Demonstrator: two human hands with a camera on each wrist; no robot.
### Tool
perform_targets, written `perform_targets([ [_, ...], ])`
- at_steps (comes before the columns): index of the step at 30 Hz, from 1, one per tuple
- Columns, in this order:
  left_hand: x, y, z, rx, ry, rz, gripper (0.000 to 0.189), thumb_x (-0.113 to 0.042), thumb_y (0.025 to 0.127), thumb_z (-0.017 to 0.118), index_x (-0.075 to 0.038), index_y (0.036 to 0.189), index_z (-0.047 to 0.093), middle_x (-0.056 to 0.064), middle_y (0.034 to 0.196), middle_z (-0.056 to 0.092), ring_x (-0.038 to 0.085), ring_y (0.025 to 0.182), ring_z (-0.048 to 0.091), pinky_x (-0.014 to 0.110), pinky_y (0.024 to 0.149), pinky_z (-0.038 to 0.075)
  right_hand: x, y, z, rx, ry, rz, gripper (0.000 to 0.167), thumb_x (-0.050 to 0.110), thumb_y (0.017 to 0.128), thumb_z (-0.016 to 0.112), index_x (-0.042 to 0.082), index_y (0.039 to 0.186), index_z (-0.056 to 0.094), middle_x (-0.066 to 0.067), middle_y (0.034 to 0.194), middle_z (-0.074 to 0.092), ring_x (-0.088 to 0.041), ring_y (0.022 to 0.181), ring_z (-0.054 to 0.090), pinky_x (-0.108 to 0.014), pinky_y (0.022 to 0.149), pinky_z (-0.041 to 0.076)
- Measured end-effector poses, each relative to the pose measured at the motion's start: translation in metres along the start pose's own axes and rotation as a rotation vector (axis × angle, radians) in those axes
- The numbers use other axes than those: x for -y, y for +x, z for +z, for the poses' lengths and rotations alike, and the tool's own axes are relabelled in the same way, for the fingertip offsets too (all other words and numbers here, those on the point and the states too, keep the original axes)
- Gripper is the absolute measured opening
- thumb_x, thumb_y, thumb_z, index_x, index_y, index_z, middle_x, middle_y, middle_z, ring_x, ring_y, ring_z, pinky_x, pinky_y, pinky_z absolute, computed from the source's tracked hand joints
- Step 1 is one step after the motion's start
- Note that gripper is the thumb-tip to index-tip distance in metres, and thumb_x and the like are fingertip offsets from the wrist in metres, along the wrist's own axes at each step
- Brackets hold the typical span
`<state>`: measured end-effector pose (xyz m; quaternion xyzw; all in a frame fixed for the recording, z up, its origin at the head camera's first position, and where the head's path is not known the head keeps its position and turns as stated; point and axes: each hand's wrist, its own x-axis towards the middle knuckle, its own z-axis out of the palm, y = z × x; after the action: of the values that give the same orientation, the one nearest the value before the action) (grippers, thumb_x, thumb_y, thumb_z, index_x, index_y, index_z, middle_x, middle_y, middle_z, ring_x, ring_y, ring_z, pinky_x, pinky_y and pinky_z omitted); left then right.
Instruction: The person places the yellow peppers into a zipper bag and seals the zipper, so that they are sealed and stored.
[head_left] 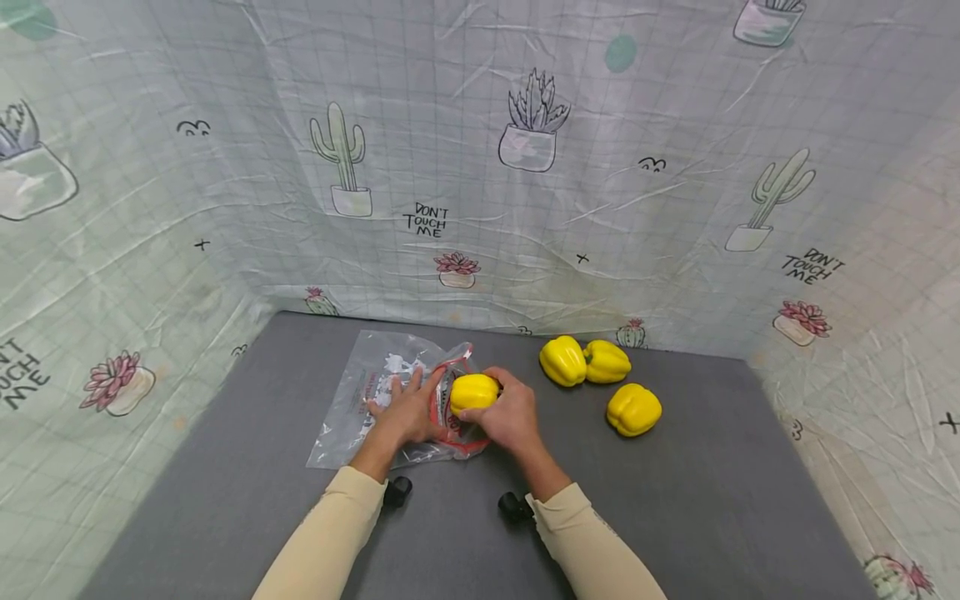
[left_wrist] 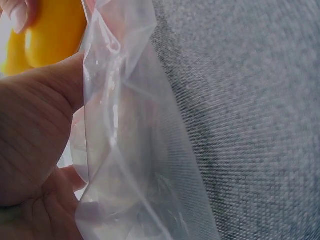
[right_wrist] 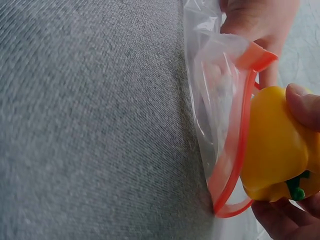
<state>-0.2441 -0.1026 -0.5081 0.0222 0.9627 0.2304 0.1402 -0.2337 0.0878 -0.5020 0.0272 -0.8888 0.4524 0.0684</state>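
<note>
My right hand (head_left: pixel 513 410) grips a yellow bell pepper (head_left: pixel 474 393), thumb on one side and fingers on the other. Its green stem (right_wrist: pixel 296 192) points back toward the palm. The pepper is at the mouth of a clear plastic bag (head_left: pixel 347 417) with a red rim (right_wrist: pixel 239 145), lying on the table. My left hand (head_left: pixel 408 412) rests on the bag with fingers spread and straight, its thumb (left_wrist: pixel 60 82) by the opening. In the left wrist view, clear plastic hangs beside that thumb, and the pepper shows at the top left.
Two yellow bell peppers lie side by side at the back right, one on the left (head_left: pixel 562 361) and one on the right (head_left: pixel 607 362). Another yellow pepper (head_left: pixel 633 410) lies nearer. A printed cloth (head_left: pixel 480 225) walls in the grey table (head_left: pixel 697 500) at the back and sides.
</note>
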Motion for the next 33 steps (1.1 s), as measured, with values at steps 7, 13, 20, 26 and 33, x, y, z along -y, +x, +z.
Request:
perform_targets([
  [7,-0.002,-0.001,0.001,-0.003,0.005,0.004,0.115,-0.047,0.077,0.09,-0.034,0.167,0.02,0.016,0.177,0.011,0.059,0.158,0.005,0.093,0.107,0.004,0.004,0.0,0.004,0.003,-0.013,0.016,0.071,0.025,0.067,0.098,0.01,0.13,0.068,-0.011,0.121,0.074,-0.028,0.101,0.065,-0.047,0.091,0.057],
  [13,-0.003,0.0,0.003,0.003,0.002,-0.014,0.115,-0.045,0.077,0.09,-0.035,0.167,0.02,0.015,0.177,0.01,0.057,0.159,0.003,0.092,0.109,0.004,0.008,-0.003,0.007,-0.006,-0.016,-0.007,0.07,0.025,0.066,0.099,0.008,0.126,0.068,-0.011,0.118,0.073,-0.028,0.097,0.064,-0.047,0.088,0.058],
  [20,-0.001,0.005,0.006,-0.006,-0.008,-0.016,0.12,-0.05,0.073,0.091,-0.037,0.167,0.018,0.016,0.176,0.012,0.057,0.159,0.004,0.091,0.11,0.001,0.004,-0.001,0.015,-0.01,-0.04,-0.005,0.072,0.028,0.065,0.1,0.011,0.128,0.069,-0.009,0.119,0.073,-0.027,0.099,0.066,-0.045,0.089,0.057],
  [26,0.0,0.004,0.006,-0.005,-0.03,0.001,0.121,-0.049,0.073,0.092,-0.036,0.167,0.018,0.016,0.176,0.011,0.058,0.159,0.004,0.092,0.109,-0.001,0.002,0.001,0.019,-0.019,-0.032,-0.007,0.071,0.028,0.066,0.1,0.011,0.127,0.069,-0.01,0.119,0.074,-0.028,0.098,0.067,-0.046,0.088,0.058],
  [33,0.0,-0.004,0.003,-0.035,-0.019,0.027,0.12,-0.049,0.076,0.091,-0.031,0.168,0.017,0.013,0.177,0.009,0.06,0.157,0.005,0.095,0.104,0.005,0.005,0.003,0.02,-0.001,-0.044,-0.016,0.073,0.03,0.068,0.099,0.01,0.131,0.067,-0.01,0.123,0.074,-0.028,0.1,0.067,-0.046,0.089,0.058],
])
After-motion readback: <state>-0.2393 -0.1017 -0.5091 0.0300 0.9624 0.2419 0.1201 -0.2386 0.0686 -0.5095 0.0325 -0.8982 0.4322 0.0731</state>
